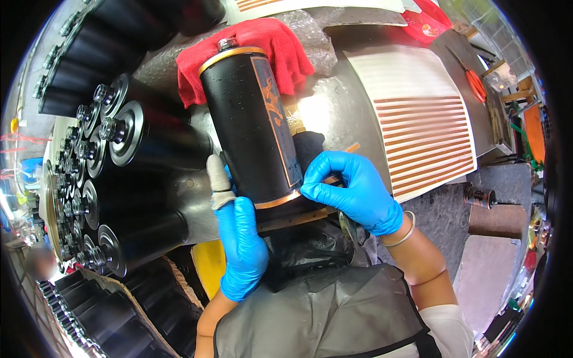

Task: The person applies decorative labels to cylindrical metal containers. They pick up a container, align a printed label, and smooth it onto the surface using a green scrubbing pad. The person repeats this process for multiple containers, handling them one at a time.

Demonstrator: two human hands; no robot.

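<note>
A black metal canister [245, 119] with a threaded metal neck lies tilted across the worktable in front of me. It bears a dark decal panel [276, 119] with copper-coloured edges and a copper band round its far end. Along its near end runs a thin copper-coloured strip [278, 201]. My right hand [355, 191], in a blue glove, pinches thumb and forefinger together at the right end of this strip. My left hand [242, 244], also blue-gloved, rests with its fingers stretched out against the canister's lower left side. One of its fingers wears a beige cover [218, 179].
A red cloth [286, 51] lies beneath the canister's far end. More black canisters [143, 137] are stacked at left. To the right lies a white sheet of copper-coloured strips [421, 128], with orange-handled scissors [476, 86] beyond and a red basin [427, 24] at the back.
</note>
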